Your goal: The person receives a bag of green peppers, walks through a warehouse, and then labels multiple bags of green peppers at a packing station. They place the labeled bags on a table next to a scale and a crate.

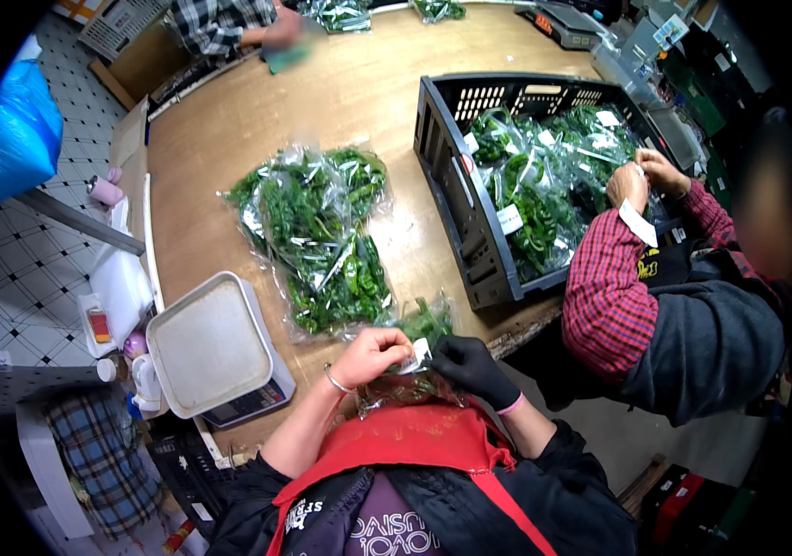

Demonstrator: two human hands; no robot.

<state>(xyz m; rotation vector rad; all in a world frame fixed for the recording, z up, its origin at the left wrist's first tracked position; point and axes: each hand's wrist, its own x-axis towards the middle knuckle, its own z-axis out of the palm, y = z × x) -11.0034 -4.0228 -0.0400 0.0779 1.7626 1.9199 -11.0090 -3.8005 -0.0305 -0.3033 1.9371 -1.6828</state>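
Note:
At the table's near edge, a clear plastic bag of leafy greens (427, 320) is between my two hands, close against my red apron. My bare left hand (372, 358), with a bracelet at the wrist, is closed in a pinch on the bag's film. Beside its fingertips a small white label (420, 351) shows on the bag. My right hand (472, 365), in a black glove, grips the other side of the bag with curled fingers. Just beyond them lies a pile of several bagged greens (317, 236). The lower part of the held bag is partly hidden by my hands.
A black crate (470, 208) with several labelled bags of greens stands at the right; a co-worker's hands (641, 181) are over it. A scale (211, 343) sits at the near left. Another person (220, 28) works across the wooden table (201, 167).

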